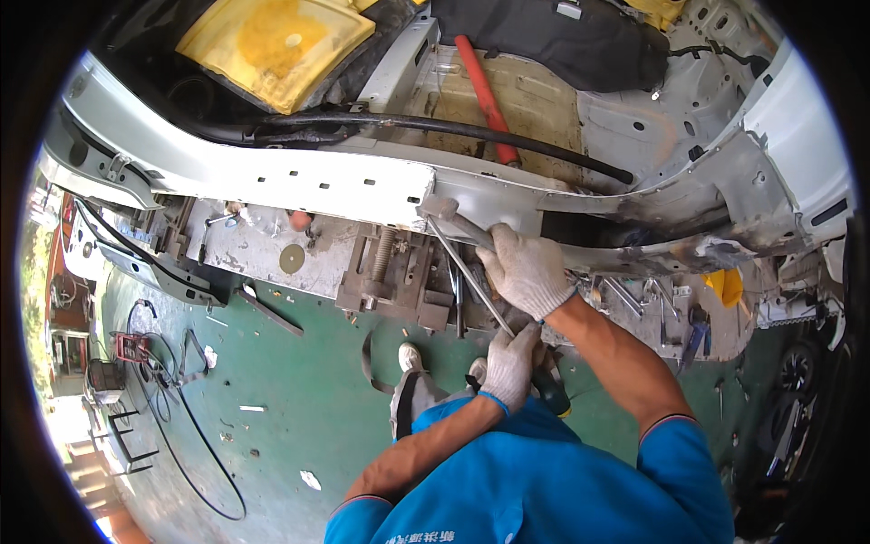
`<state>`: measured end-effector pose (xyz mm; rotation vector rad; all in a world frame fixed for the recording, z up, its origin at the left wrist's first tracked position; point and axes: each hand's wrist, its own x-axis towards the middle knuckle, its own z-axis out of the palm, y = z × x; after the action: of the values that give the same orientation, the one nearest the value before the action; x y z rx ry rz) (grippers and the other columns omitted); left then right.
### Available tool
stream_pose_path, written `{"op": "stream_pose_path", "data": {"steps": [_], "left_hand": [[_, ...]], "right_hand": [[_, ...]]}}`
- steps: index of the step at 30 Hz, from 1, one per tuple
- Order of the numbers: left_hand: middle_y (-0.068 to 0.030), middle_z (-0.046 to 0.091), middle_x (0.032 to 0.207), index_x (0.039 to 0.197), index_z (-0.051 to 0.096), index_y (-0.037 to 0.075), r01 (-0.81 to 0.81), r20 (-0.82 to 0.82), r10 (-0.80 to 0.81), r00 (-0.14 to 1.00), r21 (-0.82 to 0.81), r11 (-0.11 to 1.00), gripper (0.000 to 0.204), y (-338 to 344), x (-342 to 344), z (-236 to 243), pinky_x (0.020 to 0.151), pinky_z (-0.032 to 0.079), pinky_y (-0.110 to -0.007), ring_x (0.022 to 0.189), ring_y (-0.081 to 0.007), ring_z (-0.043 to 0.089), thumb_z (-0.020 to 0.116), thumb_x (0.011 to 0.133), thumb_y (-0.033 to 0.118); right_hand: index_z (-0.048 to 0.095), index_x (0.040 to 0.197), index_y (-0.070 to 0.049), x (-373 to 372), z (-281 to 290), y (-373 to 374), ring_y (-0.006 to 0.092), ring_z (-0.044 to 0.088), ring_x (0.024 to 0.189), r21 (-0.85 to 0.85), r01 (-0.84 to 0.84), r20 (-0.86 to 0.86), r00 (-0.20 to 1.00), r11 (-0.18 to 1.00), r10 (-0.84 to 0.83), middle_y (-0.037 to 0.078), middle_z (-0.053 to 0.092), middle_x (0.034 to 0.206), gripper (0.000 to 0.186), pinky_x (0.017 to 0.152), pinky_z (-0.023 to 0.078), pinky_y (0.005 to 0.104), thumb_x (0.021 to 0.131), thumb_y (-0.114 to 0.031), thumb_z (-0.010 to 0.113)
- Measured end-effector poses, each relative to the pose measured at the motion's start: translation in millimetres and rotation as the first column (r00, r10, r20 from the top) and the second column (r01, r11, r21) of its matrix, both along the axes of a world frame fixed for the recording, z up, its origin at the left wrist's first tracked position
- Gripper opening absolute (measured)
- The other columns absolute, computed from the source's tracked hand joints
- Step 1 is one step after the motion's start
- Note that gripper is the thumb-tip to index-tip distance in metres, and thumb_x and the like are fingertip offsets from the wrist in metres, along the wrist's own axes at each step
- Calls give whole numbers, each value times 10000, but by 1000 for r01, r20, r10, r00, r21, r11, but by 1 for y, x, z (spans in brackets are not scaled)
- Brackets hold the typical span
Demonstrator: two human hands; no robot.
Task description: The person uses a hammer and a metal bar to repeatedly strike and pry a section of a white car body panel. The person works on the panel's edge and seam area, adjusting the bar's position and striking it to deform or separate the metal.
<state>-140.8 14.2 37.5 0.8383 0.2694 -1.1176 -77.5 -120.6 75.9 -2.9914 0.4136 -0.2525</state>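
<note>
My right hand (pixel 526 273), in a whitish knit glove, is wrapped round the grey handle of a hammer (pixel 442 208). The hammer's head lies against the edge of a car body's sill (pixel 317 186), where white paint meets bare grey metal. Lower and closer to me, my gloved left hand (pixel 509 364) is closed on the near end of a long, thin metal bar (pixel 473 283). That bar slants up and left, its far tip by the sill's lower edge, just below the hammer head. I cannot tell whether the tip touches the metal.
A steel clamp with a threaded screw (pixel 384 258) stands under the sill. Wrenches (pixel 625 297) and a yellow cloth (pixel 723 286) lie on the bench to the right. Inside the body are a red tube (pixel 485 95) and a black pipe (pixel 471 132). Cables (pixel 204 435) trail across the green floor.
</note>
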Motion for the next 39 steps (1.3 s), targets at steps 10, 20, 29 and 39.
{"op": "stream_pose_path", "data": {"steps": [10, 20, 29, 39], "left_hand": [[5, 408, 679, 1081, 530, 70, 35, -21, -36, 999, -41, 999, 109, -3, 4, 1, 741, 529, -440, 617, -170, 461, 569, 1093, 171], [-7, 450, 674, 1067, 578, 43, 65, 24, -64, 998, -54, 996, 170, 4, 5, -9, 708, 543, -410, 602, -184, 490, 589, 1095, 210], [-18, 449, 671, 1062, 552, 45, 74, 86, -74, 994, 2, 997, 175, 10, 6, -7, 756, 602, -460, 596, -198, 517, 584, 1093, 215], [-32, 497, 683, 1297, 604, -30, 113, 124, -122, 985, 78, 991, 319, 15, 3, -26, 650, 540, -375, 596, -185, 536, 567, 1102, 220]], "right_hand": [[610, 977, -77, -3, -2, 1, 379, 734, 629, -8, -32, 22, 999, 999, 32, 157, 718, 719, 301, 548, 570, 510, 1025, -370, 659], [621, 988, -58, -28, -15, 0, 404, 735, 725, 242, 144, 79, 983, 959, -167, 177, 718, 769, 374, 617, 559, 552, 1038, -428, 645], [661, 987, -67, -6, -9, 4, 391, 751, 695, 189, 28, 56, 998, 982, -39, 168, 736, 758, 337, 593, 581, 530, 1011, -403, 675], [626, 993, -45, -21, -24, -19, 475, 718, 786, 489, 166, 44, 976, 856, -214, 230, 710, 795, 419, 711, 550, 588, 1026, -463, 645]]}}
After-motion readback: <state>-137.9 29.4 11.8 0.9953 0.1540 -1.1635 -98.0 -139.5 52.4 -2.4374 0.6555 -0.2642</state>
